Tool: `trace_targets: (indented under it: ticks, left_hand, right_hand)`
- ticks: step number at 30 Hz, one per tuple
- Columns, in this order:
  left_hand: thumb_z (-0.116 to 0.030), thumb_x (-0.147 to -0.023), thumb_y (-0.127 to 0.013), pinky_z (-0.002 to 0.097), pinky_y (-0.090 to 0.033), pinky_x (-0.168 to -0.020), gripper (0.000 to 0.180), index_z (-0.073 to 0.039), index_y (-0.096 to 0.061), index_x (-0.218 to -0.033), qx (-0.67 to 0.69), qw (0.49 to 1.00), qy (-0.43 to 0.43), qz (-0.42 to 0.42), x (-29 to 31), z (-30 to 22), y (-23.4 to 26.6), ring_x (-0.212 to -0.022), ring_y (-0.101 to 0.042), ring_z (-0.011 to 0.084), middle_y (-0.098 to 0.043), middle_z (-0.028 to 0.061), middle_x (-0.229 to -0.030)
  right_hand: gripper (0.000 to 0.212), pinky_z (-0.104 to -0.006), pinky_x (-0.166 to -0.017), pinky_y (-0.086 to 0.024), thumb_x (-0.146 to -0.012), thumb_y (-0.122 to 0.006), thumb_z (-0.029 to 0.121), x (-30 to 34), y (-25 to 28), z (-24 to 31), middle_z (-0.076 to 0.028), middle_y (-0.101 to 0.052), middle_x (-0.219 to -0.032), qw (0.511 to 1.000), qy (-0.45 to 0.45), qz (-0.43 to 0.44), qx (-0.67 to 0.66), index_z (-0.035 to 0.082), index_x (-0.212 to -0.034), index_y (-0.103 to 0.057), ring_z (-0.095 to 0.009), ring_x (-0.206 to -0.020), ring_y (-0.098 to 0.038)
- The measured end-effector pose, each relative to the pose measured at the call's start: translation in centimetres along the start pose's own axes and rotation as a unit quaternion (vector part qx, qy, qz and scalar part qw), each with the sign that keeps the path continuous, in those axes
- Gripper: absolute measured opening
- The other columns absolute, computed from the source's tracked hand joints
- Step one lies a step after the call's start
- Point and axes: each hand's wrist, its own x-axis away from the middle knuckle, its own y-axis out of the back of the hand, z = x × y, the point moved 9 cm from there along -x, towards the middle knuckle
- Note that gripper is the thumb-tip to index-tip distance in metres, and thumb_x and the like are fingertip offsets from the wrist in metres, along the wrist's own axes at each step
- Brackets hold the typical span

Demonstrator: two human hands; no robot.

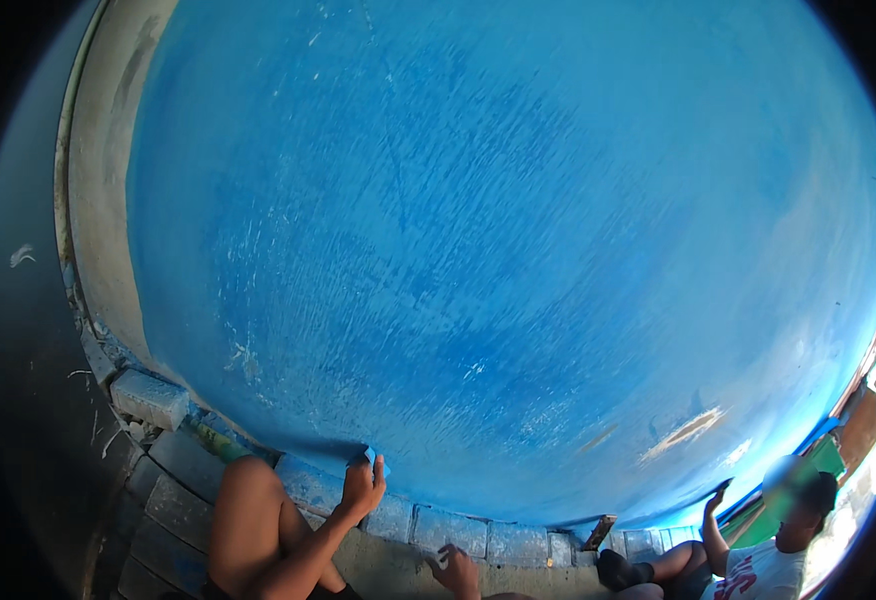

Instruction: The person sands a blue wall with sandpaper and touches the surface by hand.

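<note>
A big blue-painted wall [518,250] with scuffs and pale scratch marks fills most of the view. My left hand [363,487] reaches up to the wall's bottom edge and presses a small blue pad [370,457] against the paint. My bare knee [248,500] is raised just left of that arm. My right hand [455,572] is low at the picture's lower edge, resting on the concrete ledge [388,565]. Its fingers are curled, and I cannot make out whether anything is in them.
Paint-stained blocks [458,535] line the foot of the wall, and a loose grey block [150,397] lies at the left. Dark planks [173,500] run below it. At the lower right a seated person [758,565] holds a hand [718,495] up to the wall.
</note>
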Motion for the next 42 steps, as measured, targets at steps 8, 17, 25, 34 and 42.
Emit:
trace_targets:
  ticks: [8,17,25,34,42]
  left_hand:
    - [-0.021,-0.101,-0.044,0.0485,-0.04,-0.052,0.031,0.002,-0.051,-0.081,-0.01,1.0,-0.013,0.008,-1.0,-2.7,-0.6,-0.053,-0.053,0.0405,-0.05,0.0184,-0.057]
    - [-0.022,-0.1,-0.047,0.049,-0.043,-0.053,0.034,0.002,-0.054,-0.077,-0.045,0.996,0.025,0.074,-1.6,-2.9,-2.6,-0.058,-0.057,0.0437,-0.056,0.0223,-0.06]
    - [-0.027,-0.101,-0.045,0.0495,-0.043,-0.052,0.036,0.001,-0.053,-0.08,-0.077,0.993,0.018,0.085,1.9,1.2,-3.7,-0.057,-0.058,0.0418,-0.056,0.0216,-0.06]
    - [-0.025,-0.1,-0.047,0.0506,-0.043,-0.053,0.033,0.0,-0.054,-0.079,-0.048,0.998,-0.027,0.025,0.7,-0.8,-2.4,-0.058,-0.056,0.0449,-0.056,0.0215,-0.06]
    - [-0.022,-0.101,-0.046,0.0469,-0.043,-0.047,0.031,-0.001,-0.056,-0.082,-0.026,0.995,0.047,0.083,-2.3,-4.7,-2.4,-0.049,-0.055,0.0383,-0.056,0.0186,-0.057]
  right_hand:
    - [0.085,-0.0557,-0.106,-0.035,-0.081,-0.065,0.061,-2.0,-3.1,0.1,-0.028,-0.063,-0.112,0.998,-0.041,-0.024,-0.028,-0.004,-0.132,-0.044,-0.044,-0.112,-0.058]
    - [0.087,-0.0557,-0.106,-0.034,-0.081,-0.065,0.062,-3.1,-2.7,0.9,-0.029,-0.059,-0.115,0.997,-0.05,-0.03,-0.041,-0.004,-0.132,-0.043,-0.045,-0.114,-0.054]
    - [0.088,-0.0557,-0.106,-0.034,-0.08,-0.065,0.062,-2.9,-2.2,1.0,-0.031,-0.056,-0.118,0.997,-0.065,-0.035,-0.033,-0.005,-0.133,-0.042,-0.046,-0.116,-0.051]
    - [0.09,-0.0558,-0.107,-0.034,-0.08,-0.065,0.063,-2.8,-2.3,0.8,-0.032,-0.053,-0.12,0.996,-0.073,-0.039,-0.026,-0.005,-0.134,-0.042,-0.047,-0.119,-0.048]
    - [0.092,-0.0558,-0.107,-0.033,-0.079,-0.065,0.063,-2.9,-2.7,-1.5,-0.033,-0.05,-0.123,0.995,-0.086,-0.047,-0.029,-0.006,-0.134,-0.041,-0.048,-0.121,-0.045]
